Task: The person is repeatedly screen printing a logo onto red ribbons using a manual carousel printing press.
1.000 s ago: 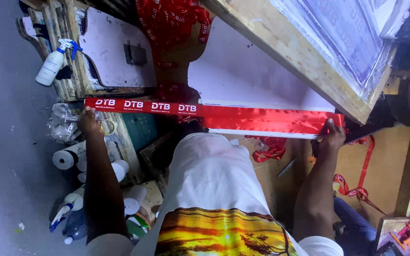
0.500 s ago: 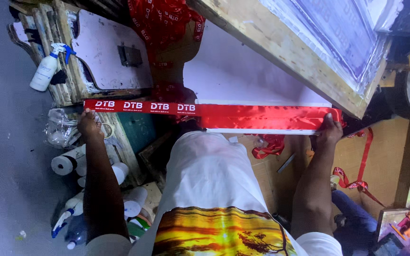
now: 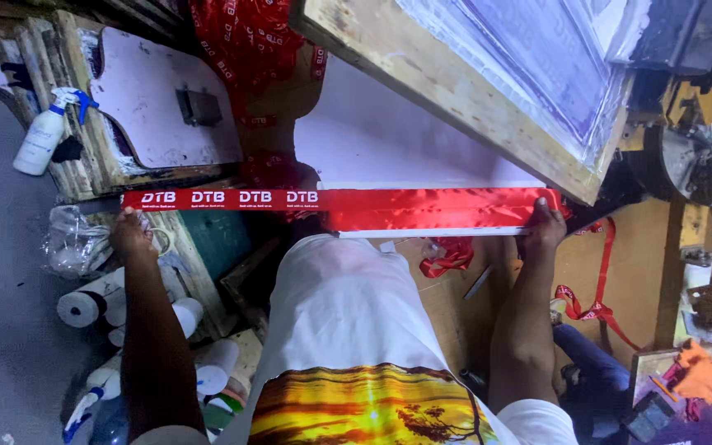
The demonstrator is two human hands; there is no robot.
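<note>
1. Two hands stretch one red satin ribbon (image 3: pixel 422 206) flat across the near edge of a white printing board (image 3: pixel 389 140); pulling from both ends looks meant to keep the shiny strip taut and free of wrinkles.
2. At about 9 o'clock, the left hand (image 3: pixel 129 235) is closed on the ribbon's printed end, fingers curled under and thumb on top, pinching it out beyond the board.
3. At about 3 o'clock, the right hand (image 3: pixel 544 227) presses the plain end down at the board's corner, fingers bent over the strip; how tightly it grips I cannot tell.
4. White lettering fills the left part of the ribbon, while the right part, lying on the board, is bare red.
5. Above, at 12 to 1 o'clock, a wooden screen frame (image 3: pixel 488 107) stands tilted up, leaving the board open beneath it.
6. At 12 o'clock a heap of printed red ribbons (image 3: pixel 249 41) lies piled just beyond the board.
7. More loose ribbon (image 3: pixel 595 288) trails at 4 o'clock over the wooden surface.
8. A white spray bottle (image 3: pixel 43 136) leans at 10 o'clock, and paper rolls (image 3: pixel 92 305) lie at 8 o'clock, well apart from the hands.
</note>
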